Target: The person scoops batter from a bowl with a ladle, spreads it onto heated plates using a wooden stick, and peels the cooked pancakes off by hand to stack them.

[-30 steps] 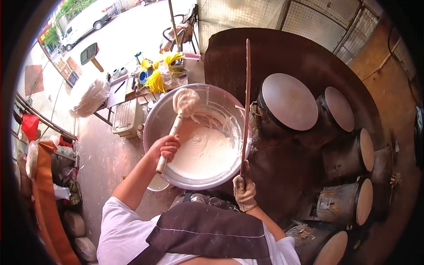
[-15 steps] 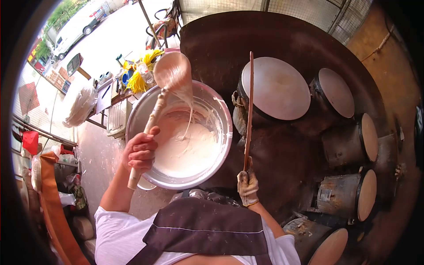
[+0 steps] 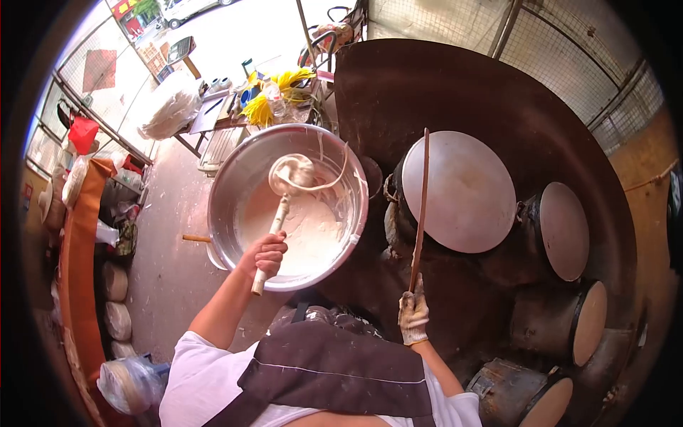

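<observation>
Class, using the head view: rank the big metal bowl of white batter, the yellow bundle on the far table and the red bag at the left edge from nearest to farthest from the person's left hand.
Measured from the left hand:
1. Big metal bowl of white batter: directly under and ahead of the hand.
2. Yellow bundle: beyond the bowl, on the far table.
3. Red bag: far off at the left edge.

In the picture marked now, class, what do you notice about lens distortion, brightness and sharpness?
Head view: fisheye lens, black vignette round the edges, the mesh fence bowed. The street at top left is washed out by daylight. The left hand holds the ladle over the bowl in sharp focus; the gloved right hand and thin stick are sharp too.
</observation>
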